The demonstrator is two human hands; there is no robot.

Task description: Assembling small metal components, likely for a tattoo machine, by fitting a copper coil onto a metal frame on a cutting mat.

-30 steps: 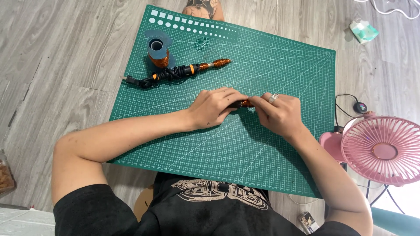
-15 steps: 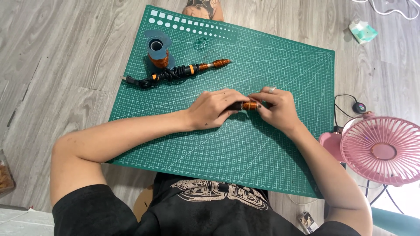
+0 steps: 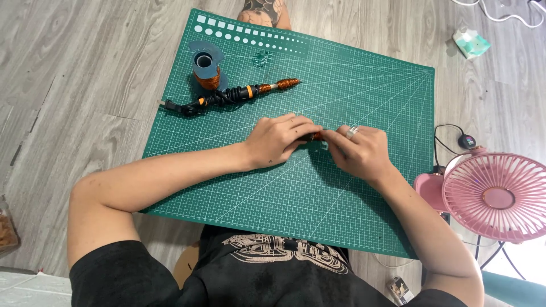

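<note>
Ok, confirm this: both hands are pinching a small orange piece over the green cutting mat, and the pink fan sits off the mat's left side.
One slip: the pink fan sits off the right side of the green cutting mat, as the head view shows. The left hand and right hand do meet on the small orange piece.

Even, diffuse daylight lit the scene from above, and exposure was bright without harsh contrast. My left hand [image 3: 278, 139] and right hand [image 3: 361, 149] cast only soft, short shadows onto the green cutting mat [image 3: 364, 85], darkest just beneath my right wrist. The mat's surface showed no strong glare. At the lower right corner, behind the pink fan [image 3: 495, 196], a patch was overexposed to near white. Focus was sharp across the mat's grid lines and the grey wood-grain floor [image 3: 74, 74]. Slight wide-angle stretching appeared toward the edges, where my shoulders looked enlarged. No motion blur was evident.
</note>
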